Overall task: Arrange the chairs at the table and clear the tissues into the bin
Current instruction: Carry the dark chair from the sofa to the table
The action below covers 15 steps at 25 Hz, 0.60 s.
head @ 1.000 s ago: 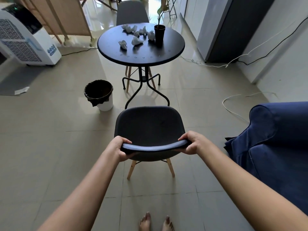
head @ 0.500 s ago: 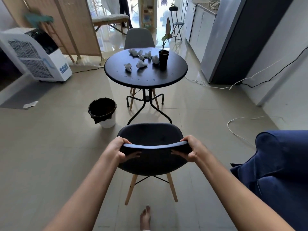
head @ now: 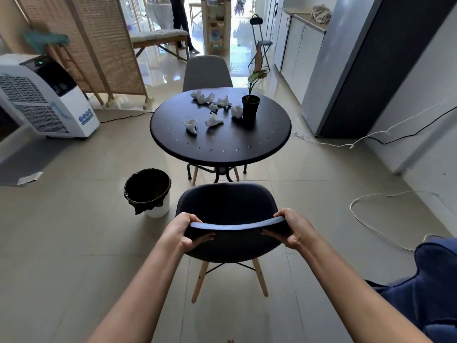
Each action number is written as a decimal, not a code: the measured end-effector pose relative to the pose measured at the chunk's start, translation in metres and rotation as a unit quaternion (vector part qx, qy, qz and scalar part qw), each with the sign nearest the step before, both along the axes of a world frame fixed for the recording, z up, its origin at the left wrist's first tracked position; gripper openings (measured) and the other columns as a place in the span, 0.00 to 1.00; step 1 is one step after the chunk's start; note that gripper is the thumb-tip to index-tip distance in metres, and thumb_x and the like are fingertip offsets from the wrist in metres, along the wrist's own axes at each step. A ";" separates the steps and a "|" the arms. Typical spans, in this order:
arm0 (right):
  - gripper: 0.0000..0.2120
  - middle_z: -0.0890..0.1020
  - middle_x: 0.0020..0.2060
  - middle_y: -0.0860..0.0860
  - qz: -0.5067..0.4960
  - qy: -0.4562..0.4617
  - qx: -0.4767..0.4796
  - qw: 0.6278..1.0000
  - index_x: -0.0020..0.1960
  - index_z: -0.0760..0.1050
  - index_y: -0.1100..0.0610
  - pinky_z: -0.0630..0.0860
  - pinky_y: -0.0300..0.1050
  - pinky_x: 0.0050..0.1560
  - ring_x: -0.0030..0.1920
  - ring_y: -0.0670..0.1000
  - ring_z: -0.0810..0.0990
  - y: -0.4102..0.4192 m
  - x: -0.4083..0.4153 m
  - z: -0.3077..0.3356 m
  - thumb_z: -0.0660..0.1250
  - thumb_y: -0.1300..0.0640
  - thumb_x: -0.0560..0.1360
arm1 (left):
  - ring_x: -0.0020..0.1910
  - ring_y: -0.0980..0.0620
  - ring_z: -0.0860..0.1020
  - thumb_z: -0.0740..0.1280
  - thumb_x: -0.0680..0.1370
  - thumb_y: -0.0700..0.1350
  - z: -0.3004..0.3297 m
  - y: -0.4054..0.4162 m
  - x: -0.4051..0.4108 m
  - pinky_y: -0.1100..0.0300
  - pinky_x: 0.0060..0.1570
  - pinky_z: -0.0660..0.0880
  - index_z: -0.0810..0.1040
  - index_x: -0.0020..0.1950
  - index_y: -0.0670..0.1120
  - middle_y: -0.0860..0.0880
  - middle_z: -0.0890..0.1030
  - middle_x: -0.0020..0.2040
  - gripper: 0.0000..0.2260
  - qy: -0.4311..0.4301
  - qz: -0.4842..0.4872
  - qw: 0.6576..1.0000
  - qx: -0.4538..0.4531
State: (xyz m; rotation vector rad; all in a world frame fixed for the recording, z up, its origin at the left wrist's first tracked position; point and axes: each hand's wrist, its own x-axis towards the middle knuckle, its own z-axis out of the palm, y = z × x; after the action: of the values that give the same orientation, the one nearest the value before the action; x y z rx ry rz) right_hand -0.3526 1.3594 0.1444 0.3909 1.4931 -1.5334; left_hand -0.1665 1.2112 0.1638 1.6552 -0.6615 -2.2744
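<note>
A dark shell chair (head: pixel 226 204) with wooden legs stands just in front of me, its front edge close to the round black table (head: pixel 222 144). My left hand (head: pixel 184 230) grips the left end of its backrest and my right hand (head: pixel 293 227) grips the right end. Several crumpled white tissues (head: pixel 212 120) lie on the far half of the tabletop beside a small potted plant (head: pixel 250 107). A second grey chair (head: pixel 207 73) is tucked in at the far side. The bin (head: pixel 148 191), lined with a black bag, stands on the floor left of my chair.
A white air cooler (head: pixel 44 95) and a folding screen (head: pixel 84 45) are at the left. A fridge (head: pixel 366 65) and cabinets line the right wall, with cables (head: pixel 366 214) trailing over the floor. A blue sofa (head: pixel 435 280) sits at the lower right. A person stands far back.
I have walked forward holding the chair, bringing it much closer to the table. The table, bin and room have grown nearer in view.
</note>
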 end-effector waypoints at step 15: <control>0.05 0.74 0.45 0.60 0.008 -0.007 -0.014 1.000 0.48 0.70 0.64 0.82 0.47 0.29 0.43 0.58 0.77 -0.069 -0.065 -0.049 0.60 0.65 0.72 | 0.41 0.43 0.75 0.61 0.71 0.33 -0.061 -0.085 -0.060 0.55 0.26 0.80 0.72 0.40 0.38 0.40 0.72 0.41 0.02 -0.027 -0.044 0.998 -0.040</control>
State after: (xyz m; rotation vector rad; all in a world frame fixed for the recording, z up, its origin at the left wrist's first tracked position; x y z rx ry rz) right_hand -0.4173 1.2907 0.0949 0.3725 1.4591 -1.5349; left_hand -0.2267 1.1259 0.1027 1.6872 -0.8429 -2.2373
